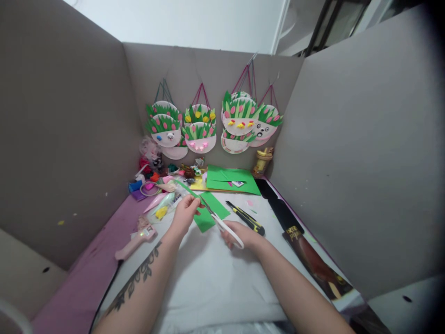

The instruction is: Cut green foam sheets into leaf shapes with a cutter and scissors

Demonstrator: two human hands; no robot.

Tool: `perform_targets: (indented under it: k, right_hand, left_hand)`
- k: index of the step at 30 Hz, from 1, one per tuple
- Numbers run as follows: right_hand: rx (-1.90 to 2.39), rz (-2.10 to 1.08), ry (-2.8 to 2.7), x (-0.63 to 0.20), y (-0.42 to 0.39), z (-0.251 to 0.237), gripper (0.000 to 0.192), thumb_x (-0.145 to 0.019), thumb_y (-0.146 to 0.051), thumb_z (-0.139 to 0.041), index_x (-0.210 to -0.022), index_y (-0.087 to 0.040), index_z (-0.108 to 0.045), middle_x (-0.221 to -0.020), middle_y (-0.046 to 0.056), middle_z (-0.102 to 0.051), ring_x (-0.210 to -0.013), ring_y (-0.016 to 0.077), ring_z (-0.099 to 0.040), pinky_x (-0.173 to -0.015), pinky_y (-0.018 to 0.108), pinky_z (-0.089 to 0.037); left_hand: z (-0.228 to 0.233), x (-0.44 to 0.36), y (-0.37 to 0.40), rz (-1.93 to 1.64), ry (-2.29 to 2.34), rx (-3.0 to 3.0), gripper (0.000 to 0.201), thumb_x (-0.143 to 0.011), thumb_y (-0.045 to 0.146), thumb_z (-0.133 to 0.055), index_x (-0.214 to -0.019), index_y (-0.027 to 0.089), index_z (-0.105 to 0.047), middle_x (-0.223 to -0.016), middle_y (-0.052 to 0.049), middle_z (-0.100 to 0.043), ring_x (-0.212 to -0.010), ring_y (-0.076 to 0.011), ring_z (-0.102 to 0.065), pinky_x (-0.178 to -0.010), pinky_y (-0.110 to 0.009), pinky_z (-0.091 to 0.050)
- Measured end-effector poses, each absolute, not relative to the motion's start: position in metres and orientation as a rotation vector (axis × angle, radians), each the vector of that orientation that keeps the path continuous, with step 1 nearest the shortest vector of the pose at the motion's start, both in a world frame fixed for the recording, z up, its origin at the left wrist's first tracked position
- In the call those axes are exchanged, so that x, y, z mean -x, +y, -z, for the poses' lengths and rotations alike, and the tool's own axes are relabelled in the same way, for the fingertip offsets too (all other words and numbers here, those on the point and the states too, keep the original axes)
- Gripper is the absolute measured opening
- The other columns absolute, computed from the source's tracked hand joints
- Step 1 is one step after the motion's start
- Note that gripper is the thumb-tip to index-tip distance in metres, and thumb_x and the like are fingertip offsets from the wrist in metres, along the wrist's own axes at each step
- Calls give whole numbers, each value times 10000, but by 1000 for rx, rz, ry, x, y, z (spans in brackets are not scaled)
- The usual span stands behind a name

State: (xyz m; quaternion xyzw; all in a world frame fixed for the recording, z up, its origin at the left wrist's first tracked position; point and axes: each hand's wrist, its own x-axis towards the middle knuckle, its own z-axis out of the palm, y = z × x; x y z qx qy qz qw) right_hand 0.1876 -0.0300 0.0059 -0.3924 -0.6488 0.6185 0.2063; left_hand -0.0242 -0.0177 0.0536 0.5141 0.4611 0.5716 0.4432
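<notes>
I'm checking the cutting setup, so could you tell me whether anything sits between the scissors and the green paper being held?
Nothing visible does. The right hand holds the white-handled scissors, whose blades already meet the green paper pinched by the left hand. The yellow-and-black utility knife lies off to the right, apart from them.

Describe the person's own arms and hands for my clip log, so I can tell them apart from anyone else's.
Both forearms are bare, with no sleeves in view. The left forearm carries a dark tattoo of leafy, vine-like shapes running along it towards the wrist. The right forearm shows no markings. The left hand and the right hand wear no gloves; rings or a watch are not visible.
</notes>
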Motion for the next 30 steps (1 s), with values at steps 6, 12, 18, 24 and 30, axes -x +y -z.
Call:
perform_targets:
  k: [6,12,18,24,30]
  right_hand:
    - [1043,-1714,-1858,-190,-29,-7,155,-666,-228,-601,-761,-172,-491,-640,-39,-512,-496,78,-511,-472,197,-440]
    - [1068,-1646,-1957,-195,-29,-9,158,-691,-262,-594,-772,-174,-490,-621,-43,-514,-496,77,-513,-441,171,-392]
    - [1107,-1620,-1986,-195,-33,-20,160,-720,-283,-594,-762,-179,-481,-630,-37,-520,-513,82,-526,-469,183,-408]
    - [1043,-1603,-2004,-196,-33,-21,262,-741,-397,-618,-778,-175,-483,-628,-35,-512,-503,78,-503,-460,183,-390]
    - [1048,-1609,-2000,-198,-31,-16,260,-755,-405,-597,-777,-177,-475,-586,-45,-503,-459,66,-460,-421,170,-342]
  left_hand:
    - [-55,25,-19,-1405,1134,-1285,265,-717,414,-606,-669,181,-491,-657,12,-564,-697,-151,-605,-531,-217,-442]
    - [-55,24,-19,-1389,1133,-1296,273,-719,425,-600,-666,183,-486,-678,-4,-589,-692,-149,-599,-533,-215,-440]
    - [-56,23,-21,-1350,1122,-1302,298,-697,434,-621,-649,188,-460,-766,-42,-656,-710,-163,-622,-529,-218,-426]
    - [-58,23,-22,-1328,1133,-1292,307,-673,441,-638,-637,187,-470,-771,-62,-685,-746,-194,-652,-532,-227,-415]
    - [-57,23,-23,-1320,1124,-1320,314,-688,453,-634,-643,185,-477,-757,-66,-684,-790,-212,-659,-525,-227,-418]
